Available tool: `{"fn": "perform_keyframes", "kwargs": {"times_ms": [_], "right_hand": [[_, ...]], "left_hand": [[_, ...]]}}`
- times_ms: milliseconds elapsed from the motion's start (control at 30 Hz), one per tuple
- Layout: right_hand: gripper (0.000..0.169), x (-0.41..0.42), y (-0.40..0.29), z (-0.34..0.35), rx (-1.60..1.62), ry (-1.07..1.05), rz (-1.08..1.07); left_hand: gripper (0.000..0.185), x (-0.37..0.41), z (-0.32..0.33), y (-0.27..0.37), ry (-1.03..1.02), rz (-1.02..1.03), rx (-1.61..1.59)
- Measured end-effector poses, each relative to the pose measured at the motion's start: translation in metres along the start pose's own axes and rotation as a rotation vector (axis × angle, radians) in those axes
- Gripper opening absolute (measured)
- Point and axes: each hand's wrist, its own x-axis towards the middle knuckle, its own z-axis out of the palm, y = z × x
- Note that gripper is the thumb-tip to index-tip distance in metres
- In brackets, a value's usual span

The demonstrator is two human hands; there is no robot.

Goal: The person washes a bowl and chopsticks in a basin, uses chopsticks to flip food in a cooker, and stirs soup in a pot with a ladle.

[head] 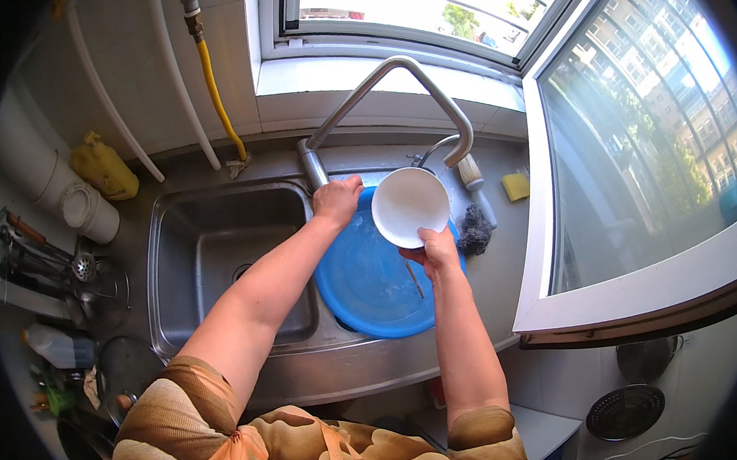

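My right hand (433, 252) holds a white bowl (410, 206) by its near rim, thumb on the inside, over a blue plastic basin (370, 300). The bowl is just below the spout of a tall steel faucet (459, 150). At the faucet's base, my left hand (337, 199) has its fingers curled near the lever; whether it grips the lever is hidden. Water and a thin brown stick (415, 280) are visible in the basin. To the left lies a bare steel sink bowl (215, 246).
Right of the basin are a dark scouring pad (475, 230), a white-handled brush (483, 199) and a yellow sponge (515, 186). An open window sash (533, 284) juts over the counter's right side. A yellow bottle (105, 166) and a white lidded tub (91, 212) stand left.
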Motion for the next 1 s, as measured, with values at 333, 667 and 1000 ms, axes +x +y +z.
{"fn": "perform_keyframes", "kwargs": {"times_ms": [333,667,1000], "right_hand": [[0.044,-0.041,0.032,0.002,0.128,-0.034,0.140],[0.047,-0.054,0.071,-0.006,-0.601,0.120,-0.285],[0.020,-0.074,0.023,0.039,-1.387,-0.385,-1.267]], "left_hand": [[0.032,-0.015,0.011,-0.016,0.110,-0.057,-0.679],[0.058,-0.122,-0.009,0.037,-0.392,-0.649,-1.656],[0.039,-0.123,-0.066,-0.009,-0.323,-0.567,-1.664]]}}
